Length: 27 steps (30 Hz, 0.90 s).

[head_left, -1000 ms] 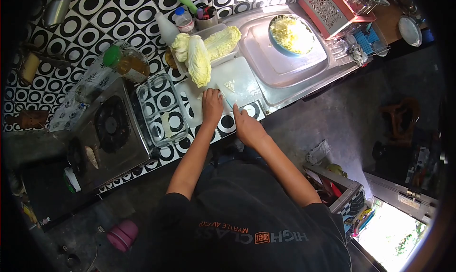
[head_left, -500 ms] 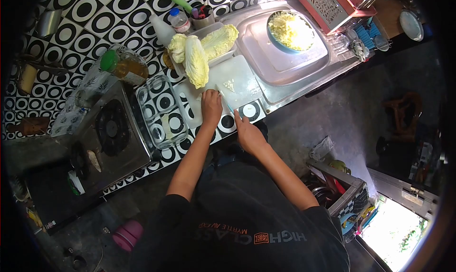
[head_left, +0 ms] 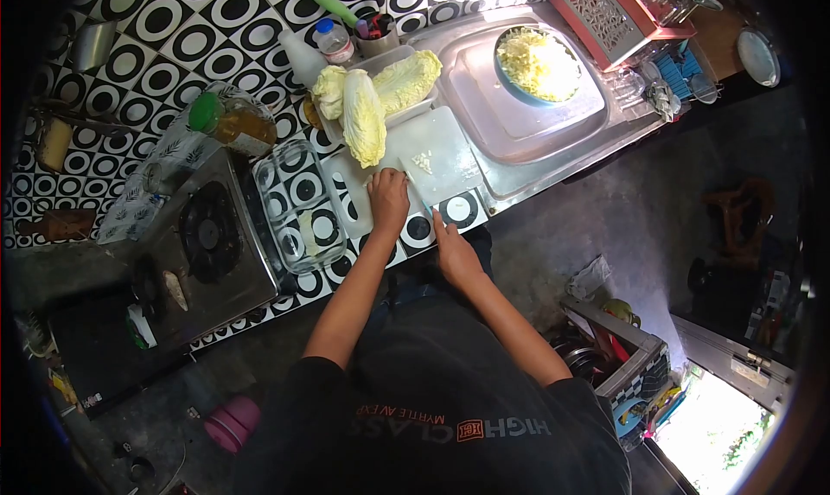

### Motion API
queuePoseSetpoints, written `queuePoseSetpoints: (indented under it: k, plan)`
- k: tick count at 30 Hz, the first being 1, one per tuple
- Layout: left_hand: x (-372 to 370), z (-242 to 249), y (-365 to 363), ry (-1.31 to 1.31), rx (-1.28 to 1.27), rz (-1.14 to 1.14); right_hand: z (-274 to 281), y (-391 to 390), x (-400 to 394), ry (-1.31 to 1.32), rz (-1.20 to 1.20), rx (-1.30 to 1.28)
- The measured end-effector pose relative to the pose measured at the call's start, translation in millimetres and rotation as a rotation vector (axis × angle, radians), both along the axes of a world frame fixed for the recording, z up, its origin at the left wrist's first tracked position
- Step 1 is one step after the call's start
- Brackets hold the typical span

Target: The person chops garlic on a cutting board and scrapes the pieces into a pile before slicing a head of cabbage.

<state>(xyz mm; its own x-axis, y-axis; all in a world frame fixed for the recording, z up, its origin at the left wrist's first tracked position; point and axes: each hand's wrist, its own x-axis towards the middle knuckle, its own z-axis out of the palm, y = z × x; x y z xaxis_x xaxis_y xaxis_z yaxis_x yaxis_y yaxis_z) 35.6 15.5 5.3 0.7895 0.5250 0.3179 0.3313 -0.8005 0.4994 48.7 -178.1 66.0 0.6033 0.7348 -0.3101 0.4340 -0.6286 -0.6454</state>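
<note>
My right hand (head_left: 458, 255) is wrapped around the handle of a knife (head_left: 418, 188), its index finger stretched along the handle. The thin blade points up and left over the white cutting board (head_left: 450, 140). Curled down on the board, left of the blade, is my left hand (head_left: 389, 199); whatever lies beneath its fingers is hidden. A small pile of chopped pale pieces (head_left: 422, 161) rests just beyond the blade. Above my left hand, napa cabbages (head_left: 364, 119) lie in and over a translucent tub (head_left: 422, 107).
A bowl of chopped cabbage (head_left: 538, 65) stands on the steel sink top (head_left: 467, 80). Left of the board sits a glass dish (head_left: 333, 255). The gas stove (head_left: 246, 266) is further left, beside a green-lidded jar (head_left: 246, 130). A dish rack (head_left: 596, 19) stands at upper right.
The view has shifted slightly, so the counter appears a little lower and to the right. Both hands remain at the board, and the knife has moved only slightly.
</note>
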Motion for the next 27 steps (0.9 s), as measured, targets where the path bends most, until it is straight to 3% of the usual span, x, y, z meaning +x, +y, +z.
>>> queuePoseSetpoints:
  k: [20,27]
  plan:
    - [0.0,-1.9,3.9,0.028,0.028,-0.009,-28.4,35.6,17.3,-0.063,-0.012,0.022]
    - [-2.3,-1.5,2.9,0.033,0.028,0.004,-15.4,60.3,43.0,-0.124,0.067,-0.018]
